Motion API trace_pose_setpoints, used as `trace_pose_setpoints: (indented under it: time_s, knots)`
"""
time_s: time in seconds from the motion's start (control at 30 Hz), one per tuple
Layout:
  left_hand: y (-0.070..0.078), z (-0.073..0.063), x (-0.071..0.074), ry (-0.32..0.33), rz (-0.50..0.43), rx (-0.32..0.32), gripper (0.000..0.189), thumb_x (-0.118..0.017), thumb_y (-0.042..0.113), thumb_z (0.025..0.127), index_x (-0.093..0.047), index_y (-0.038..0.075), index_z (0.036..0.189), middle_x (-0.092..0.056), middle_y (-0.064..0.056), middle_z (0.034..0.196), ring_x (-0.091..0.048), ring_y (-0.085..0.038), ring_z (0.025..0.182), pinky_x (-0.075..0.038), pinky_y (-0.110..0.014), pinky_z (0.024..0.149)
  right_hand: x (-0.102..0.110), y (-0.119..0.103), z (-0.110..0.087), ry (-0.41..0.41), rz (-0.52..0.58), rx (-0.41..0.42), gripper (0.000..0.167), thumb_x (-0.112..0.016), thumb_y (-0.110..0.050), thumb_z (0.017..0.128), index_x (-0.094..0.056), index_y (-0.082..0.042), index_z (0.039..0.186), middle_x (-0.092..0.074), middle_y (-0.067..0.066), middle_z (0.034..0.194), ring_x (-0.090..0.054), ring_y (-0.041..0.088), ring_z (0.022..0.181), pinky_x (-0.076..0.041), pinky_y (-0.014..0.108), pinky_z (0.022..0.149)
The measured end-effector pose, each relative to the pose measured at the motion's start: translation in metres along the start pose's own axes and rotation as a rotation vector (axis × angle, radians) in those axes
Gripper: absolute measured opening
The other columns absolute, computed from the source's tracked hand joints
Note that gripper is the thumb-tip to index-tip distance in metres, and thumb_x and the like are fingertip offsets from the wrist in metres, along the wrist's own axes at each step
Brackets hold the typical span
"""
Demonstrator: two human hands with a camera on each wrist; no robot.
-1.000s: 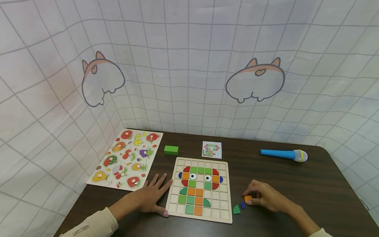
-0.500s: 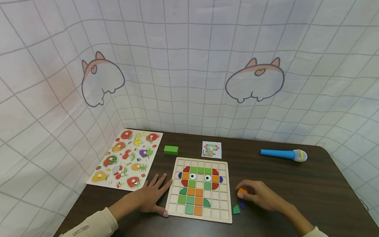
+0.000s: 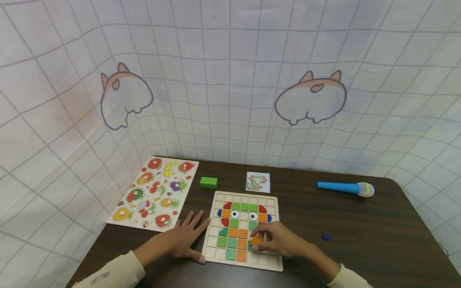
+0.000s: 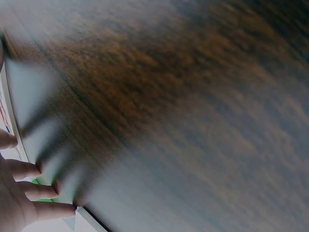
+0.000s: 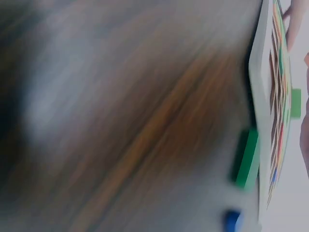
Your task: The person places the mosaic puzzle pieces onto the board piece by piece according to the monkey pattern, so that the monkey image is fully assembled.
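An orange square tile (image 3: 255, 240) is pinched between the thumb and fingers of my right hand (image 3: 279, 239), over the lower right part of the wooden grid board (image 3: 271, 261). The board carries a pattern of red, green, orange and blue tiles, with two round eye pieces (image 3: 253, 216). My left hand (image 3: 185, 239) lies with fingers spread at the board's left edge; its fingers show in the left wrist view too. A green piece (image 5: 248, 159) lies beside the board's right edge, mostly hidden by my right arm in the head view. Further right lies a small blue piece (image 3: 325, 237).
Behind the board are a printed pattern card (image 3: 257, 182) and a green block (image 3: 208, 183). A fruit peg puzzle (image 3: 153, 194) stands at the left of the dark table (image 3: 360, 224). A blue toy microphone (image 3: 343, 188) lies at the back right.
My right hand has carried the orange tile leftward from beside the board to over it. The blue piece now lies further right, apart from the green one. The left hand stays put.
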State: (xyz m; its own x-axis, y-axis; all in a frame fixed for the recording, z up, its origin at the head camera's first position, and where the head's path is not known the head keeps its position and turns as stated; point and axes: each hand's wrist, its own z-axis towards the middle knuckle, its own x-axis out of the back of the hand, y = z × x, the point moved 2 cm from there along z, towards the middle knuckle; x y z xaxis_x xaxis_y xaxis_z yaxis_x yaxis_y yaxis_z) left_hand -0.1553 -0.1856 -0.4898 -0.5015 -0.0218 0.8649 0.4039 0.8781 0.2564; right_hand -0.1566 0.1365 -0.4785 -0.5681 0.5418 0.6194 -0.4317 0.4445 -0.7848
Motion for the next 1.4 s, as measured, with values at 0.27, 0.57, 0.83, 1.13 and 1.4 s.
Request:
trace_pose_setpoints:
  time_s: [0.27, 0.57, 0.83, 1.13, 1.4]
  knots:
    - [0.000, -0.001, 0.002, -0.017, -0.013, -0.018, 0.116, -0.066, 0.078, 0.074, -0.014, 0.025, 0.163, -0.005, -0.015, 0.170, -0.007, -0.048, 0.153, -0.026, -0.073, 0.110, -0.016, -0.015, 0.022, 0.005, 0.011, 0.009, 0.026, -0.075, -0.031, 0.091, -0.071, -0.013, 0.109, -0.058, -0.009, 0.084, -0.047, 0.000, 0.068, -0.043, 0.017, 0.062]
    - [0.002, -0.001, 0.008, -0.049, -0.013, -0.005, 0.117, -0.072, 0.074, 0.073, -0.017, 0.023, 0.163, -0.008, -0.015, 0.169, -0.008, -0.048, 0.153, -0.029, -0.071, 0.110, -0.025, -0.026, 0.033, 0.047, 0.030, -0.006, 0.027, -0.076, -0.026, 0.091, -0.073, -0.007, 0.110, -0.060, -0.008, 0.082, -0.049, 0.000, 0.064, -0.044, 0.017, 0.059]
    - [0.003, -0.001, 0.008, -0.050, -0.013, 0.002, 0.116, -0.073, 0.073, 0.073, -0.018, 0.022, 0.162, -0.010, -0.017, 0.169, -0.010, -0.049, 0.152, -0.030, -0.071, 0.110, -0.039, -0.032, 0.040, -0.076, 0.089, -0.021, 0.027, -0.070, -0.012, 0.094, -0.071, -0.004, 0.120, -0.070, -0.006, 0.086, -0.053, -0.002, 0.061, -0.046, 0.017, 0.058]
    - [0.003, -0.003, 0.008, -0.023, -0.040, -0.026, 0.116, -0.072, 0.072, 0.074, -0.018, 0.020, 0.162, -0.009, -0.018, 0.169, -0.008, -0.052, 0.151, -0.029, -0.073, 0.108, -0.059, -0.040, 0.056, -0.056, 0.002, -0.063, 0.021, -0.079, -0.014, 0.085, -0.075, -0.008, 0.105, -0.065, -0.014, 0.072, -0.055, -0.004, 0.064, -0.048, 0.017, 0.065]
    - [0.001, -0.003, 0.005, -0.011, -0.023, -0.037, 0.117, -0.070, 0.075, 0.073, -0.018, 0.021, 0.162, -0.009, -0.018, 0.169, -0.010, -0.052, 0.151, -0.031, -0.073, 0.107, -0.066, -0.051, 0.058, -0.008, -0.174, -0.097, 0.021, -0.084, -0.021, 0.080, -0.076, -0.015, 0.099, -0.061, -0.020, 0.069, -0.054, -0.006, 0.071, -0.048, 0.019, 0.073]
